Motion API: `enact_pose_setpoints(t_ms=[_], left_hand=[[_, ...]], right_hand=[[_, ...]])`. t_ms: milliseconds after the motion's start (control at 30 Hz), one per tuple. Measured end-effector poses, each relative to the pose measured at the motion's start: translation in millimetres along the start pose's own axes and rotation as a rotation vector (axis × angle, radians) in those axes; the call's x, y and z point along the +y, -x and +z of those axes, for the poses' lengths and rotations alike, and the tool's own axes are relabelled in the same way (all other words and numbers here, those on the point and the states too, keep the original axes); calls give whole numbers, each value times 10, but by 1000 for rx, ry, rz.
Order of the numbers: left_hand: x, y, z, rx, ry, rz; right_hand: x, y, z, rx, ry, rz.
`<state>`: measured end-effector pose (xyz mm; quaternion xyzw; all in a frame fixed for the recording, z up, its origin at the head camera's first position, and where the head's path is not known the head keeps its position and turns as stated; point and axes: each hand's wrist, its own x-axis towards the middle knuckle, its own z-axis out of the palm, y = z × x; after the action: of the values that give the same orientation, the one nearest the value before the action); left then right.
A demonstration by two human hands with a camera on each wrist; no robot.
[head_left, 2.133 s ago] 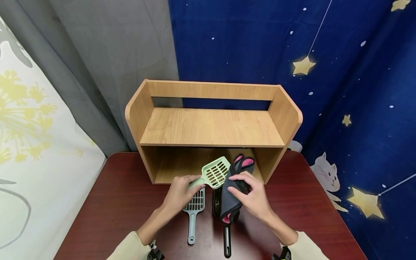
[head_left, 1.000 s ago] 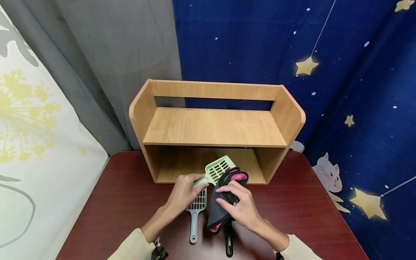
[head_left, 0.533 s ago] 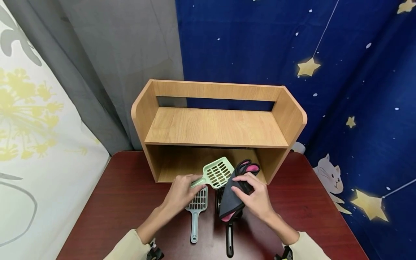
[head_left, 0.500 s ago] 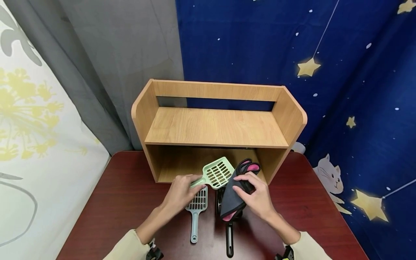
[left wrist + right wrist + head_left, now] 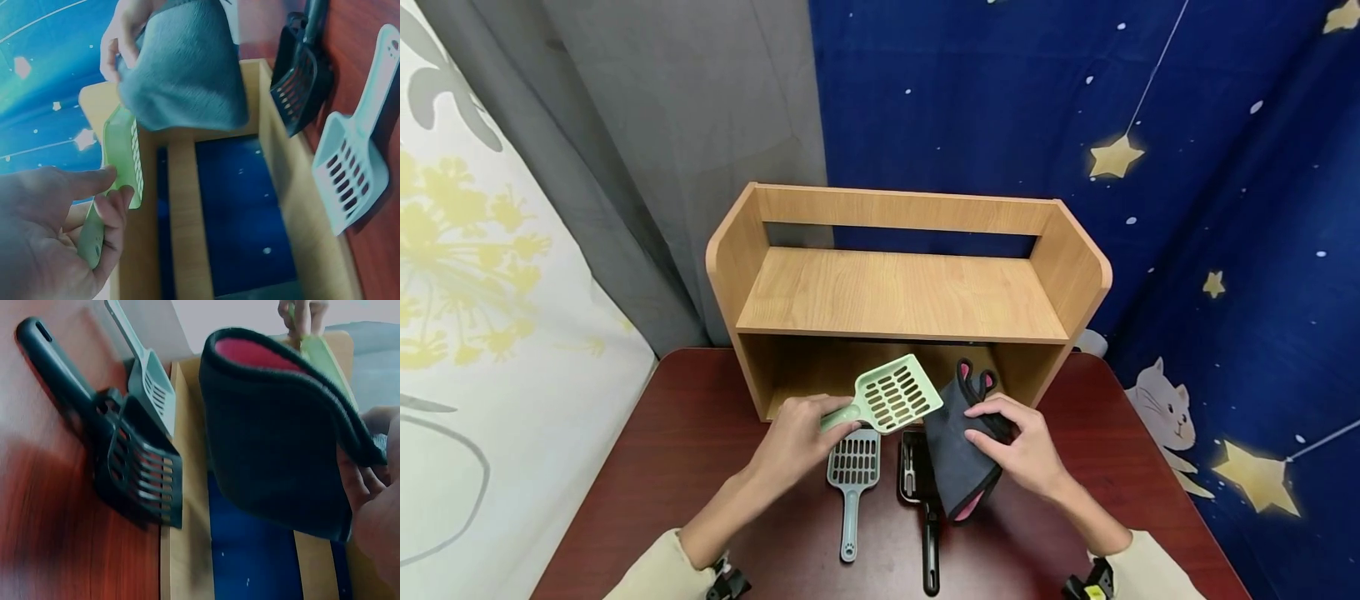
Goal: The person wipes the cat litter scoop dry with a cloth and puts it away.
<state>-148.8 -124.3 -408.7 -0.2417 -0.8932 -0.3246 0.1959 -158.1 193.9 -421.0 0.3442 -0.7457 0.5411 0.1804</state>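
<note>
My left hand (image 5: 797, 437) pinches the handle of a light green slotted litter scoop (image 5: 898, 393), its head raised toward the right. In my right hand (image 5: 1018, 437) is a folded grey cloth (image 5: 958, 450) with black edging and a pink inner side; thumb and fingers grip its bunched right part. Below, a grey-blue litter scoop (image 5: 853, 467) lies on the table, handle toward me. Beside it lies a black litter scoop (image 5: 931, 533), also handle toward me, its head partly covered by the cloth in the head view. The right wrist view shows the black scoop's (image 5: 140, 469) slotted head.
A two-tier wooden shelf (image 5: 898, 292) stands on the dark red table (image 5: 700, 467) just behind the hands. A grey curtain (image 5: 685, 100) and a blue star-patterned curtain (image 5: 962, 92) hang behind it.
The cloth has moved right, off the black scoop, exposing more of its head, and hangs more unfolded. The green scoop has shifted slightly left with my left hand.
</note>
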Motion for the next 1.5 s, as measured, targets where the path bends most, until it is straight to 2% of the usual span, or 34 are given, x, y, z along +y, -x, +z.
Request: enact_pose_setpoints(t_ms=[167,267,467,667,1000,1233,1500], left_hand=[[51,-92,-195,5,9,30],[69,-164,-321,13,15,22],[7,-364,-560,30,-19,-17],[-140,-567,-717,31,-89,-101],[-331,-871,-812,73,-160,-177],[-465,-1099,-785,75,-196,-253],[-591,-1255,-743,82,-243,-325]], right_hand=[[53,17,-177,-78,-56,19],[76,10,-266,-121,-64,13],[99,0,-392,-153,-51,38],[167,47,-448,-153,-36,80],[265,99,-498,-152,-12,101],[300,109,-537,-152,4,122],[361,108,-516,-154,8,134]])
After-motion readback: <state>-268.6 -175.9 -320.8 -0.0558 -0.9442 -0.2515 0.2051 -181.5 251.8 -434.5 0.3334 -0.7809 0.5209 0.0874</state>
